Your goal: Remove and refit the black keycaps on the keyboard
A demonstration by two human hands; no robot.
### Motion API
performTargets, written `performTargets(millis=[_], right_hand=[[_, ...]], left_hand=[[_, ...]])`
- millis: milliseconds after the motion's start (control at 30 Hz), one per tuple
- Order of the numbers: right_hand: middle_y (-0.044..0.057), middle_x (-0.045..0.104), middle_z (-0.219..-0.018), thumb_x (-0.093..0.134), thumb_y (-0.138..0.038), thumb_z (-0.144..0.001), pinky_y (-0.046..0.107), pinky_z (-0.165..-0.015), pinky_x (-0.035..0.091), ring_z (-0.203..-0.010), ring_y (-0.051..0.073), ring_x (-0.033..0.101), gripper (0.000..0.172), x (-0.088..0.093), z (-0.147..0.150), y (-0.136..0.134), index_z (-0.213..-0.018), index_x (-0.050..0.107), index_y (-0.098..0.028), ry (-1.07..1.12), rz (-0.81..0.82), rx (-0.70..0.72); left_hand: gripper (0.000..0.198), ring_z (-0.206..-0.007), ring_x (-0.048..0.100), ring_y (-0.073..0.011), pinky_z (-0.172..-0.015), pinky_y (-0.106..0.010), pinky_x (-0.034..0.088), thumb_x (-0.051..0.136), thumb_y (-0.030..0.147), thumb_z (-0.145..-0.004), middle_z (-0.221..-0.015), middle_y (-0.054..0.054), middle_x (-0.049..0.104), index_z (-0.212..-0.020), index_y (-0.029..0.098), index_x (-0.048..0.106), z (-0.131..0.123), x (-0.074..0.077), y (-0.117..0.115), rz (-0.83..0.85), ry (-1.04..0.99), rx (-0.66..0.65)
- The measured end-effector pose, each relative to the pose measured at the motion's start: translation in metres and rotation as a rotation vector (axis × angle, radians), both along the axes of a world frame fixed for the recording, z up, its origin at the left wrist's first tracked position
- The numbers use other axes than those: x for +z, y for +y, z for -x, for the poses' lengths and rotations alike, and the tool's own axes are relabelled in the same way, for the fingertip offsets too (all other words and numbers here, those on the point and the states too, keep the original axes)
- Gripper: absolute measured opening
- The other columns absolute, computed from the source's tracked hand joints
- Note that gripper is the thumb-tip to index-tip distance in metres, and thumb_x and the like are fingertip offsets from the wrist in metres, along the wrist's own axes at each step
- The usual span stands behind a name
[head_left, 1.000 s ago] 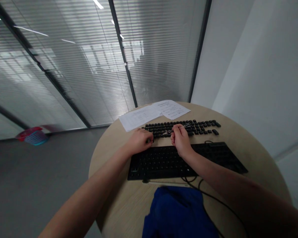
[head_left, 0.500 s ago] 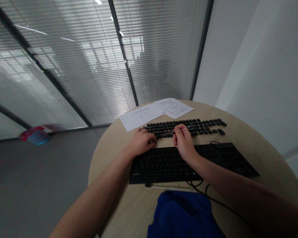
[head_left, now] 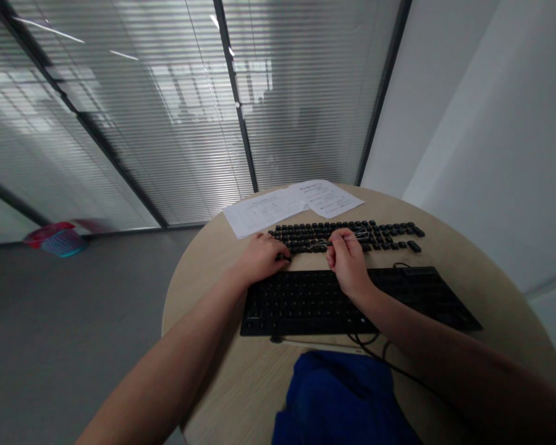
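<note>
Black keycaps (head_left: 306,227) lie in several rows on the round table, laid out like a keyboard. At the left end of the lower rows is my left hand (head_left: 263,256), its fingers curled down over a black keycap (head_left: 283,257). My right hand (head_left: 348,259) is closed around a thin wire tool that looks like a keycap puller (head_left: 321,243). Its wires stick out on both sides of my fist, above the lower rows. The black keyboard (head_left: 301,303) lies nearer to me, partly under my right wrist.
Two printed sheets (head_left: 264,210) lie at the far edge of the table (head_left: 454,253). A cable (head_left: 408,376) runs from the keyboard's near side, past a blue cloth (head_left: 338,395). Blinds (head_left: 301,142) stand behind; a red and blue basket (head_left: 62,240) sits on the floor.
The view has shifted slightly. My right hand has moved a little to the right with the wire puller. My left hand stays at the same keycaps.
</note>
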State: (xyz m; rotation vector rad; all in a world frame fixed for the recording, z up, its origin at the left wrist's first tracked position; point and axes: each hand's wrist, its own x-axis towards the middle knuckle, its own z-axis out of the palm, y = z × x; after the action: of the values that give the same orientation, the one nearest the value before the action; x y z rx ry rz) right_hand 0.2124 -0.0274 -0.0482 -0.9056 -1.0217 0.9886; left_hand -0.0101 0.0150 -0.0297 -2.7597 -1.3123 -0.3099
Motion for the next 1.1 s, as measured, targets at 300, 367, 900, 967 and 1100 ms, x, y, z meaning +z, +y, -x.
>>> performTargets(millis=[300,367,900,967,1100], right_hand=[[-0.011,0.042,-0.054,0.064,-0.053,-0.087,0.019,-0.038,0.024,-0.043,0.008,0.036,0.032,0.0018,-0.0004,-0.0017,-0.084,0.048,-0.025,-0.020,0.010,-0.004],[-0.011,0.041,-0.054,0.064,-0.053,-0.087,0.019,-0.038,0.024,-0.043,0.008,0.036,0.032,0.0018,-0.0005,-0.0016,-0.084,0.048,-0.025,-0.020,0.003,-0.001],[-0.010,0.043,-0.056,0.065,-0.053,-0.089,0.020,-0.040,0.025,-0.044,0.009,0.037,0.032,-0.0016,0.0006,-0.0003,-0.086,0.049,-0.025,0.004,-0.004,0.029],[-0.010,0.043,-0.057,0.065,-0.053,-0.090,0.020,-0.040,0.025,-0.044,0.009,0.037,0.032,-0.0014,0.0007,-0.0004,-0.086,0.049,-0.026,0.002,-0.005,0.028],[-0.009,0.043,-0.056,0.066,-0.052,-0.090,0.021,-0.039,0.025,-0.044,0.009,0.037,0.031,-0.0016,0.0007,-0.0003,-0.086,0.050,-0.026,-0.002,-0.008,0.023]], left_hand=[[0.012,-0.101,0.066,-0.0264,-0.091,-0.044,0.042,0.067,0.031,-0.089,-0.101,-0.002,0.078,-0.094,0.027,0.077,-0.0020,0.0003,-0.0015,-0.018,-0.006,0.011],[0.012,-0.101,0.066,-0.0268,-0.091,-0.044,0.042,0.067,0.032,-0.089,-0.101,-0.003,0.078,-0.094,0.028,0.077,-0.0020,0.0004,-0.0013,-0.025,-0.007,0.020],[0.017,-0.104,0.063,-0.0281,-0.089,-0.043,0.043,0.068,0.034,-0.090,-0.103,-0.005,0.075,-0.100,0.027,0.080,-0.0020,-0.0038,-0.0002,-0.062,0.023,0.033],[0.016,-0.104,0.063,-0.0278,-0.089,-0.042,0.042,0.068,0.034,-0.091,-0.102,-0.004,0.075,-0.099,0.027,0.080,-0.0018,-0.0036,-0.0002,-0.064,0.021,0.025],[0.017,-0.105,0.063,-0.0271,-0.090,-0.042,0.042,0.068,0.034,-0.091,-0.106,-0.004,0.075,-0.101,0.028,0.080,0.0006,-0.0027,0.0007,-0.075,0.005,0.030]])
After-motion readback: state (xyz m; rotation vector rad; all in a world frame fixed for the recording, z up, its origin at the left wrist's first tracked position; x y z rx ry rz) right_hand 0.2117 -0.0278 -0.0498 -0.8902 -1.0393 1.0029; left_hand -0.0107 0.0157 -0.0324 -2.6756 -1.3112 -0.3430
